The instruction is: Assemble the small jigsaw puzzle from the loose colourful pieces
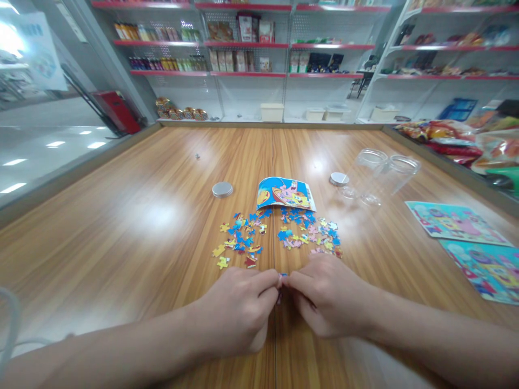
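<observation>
My left hand point(245, 302) and my right hand point(324, 294) meet near the front middle of the table, fingers closed. Between their fingertips are small pink and blue jigsaw puzzle pieces point(280, 294), mostly covered by the fingers. Just beyond the hands lie loose jigsaw pieces in two spreads, a left one point(242, 237) and a right one point(300, 229), in blue, yellow, pink and red. Behind them a curved cartoon picture card point(286, 193) rests on the wooden table point(162, 259).
One silver lid point(222, 189) lies left of the card, another silver lid point(339, 179) right of it. Two clear jars point(395, 173) stand beyond. Cartoon sheets point(460, 222) lie at the right, by packaged bags point(454, 140). A cable point(10, 324) shows at the left edge.
</observation>
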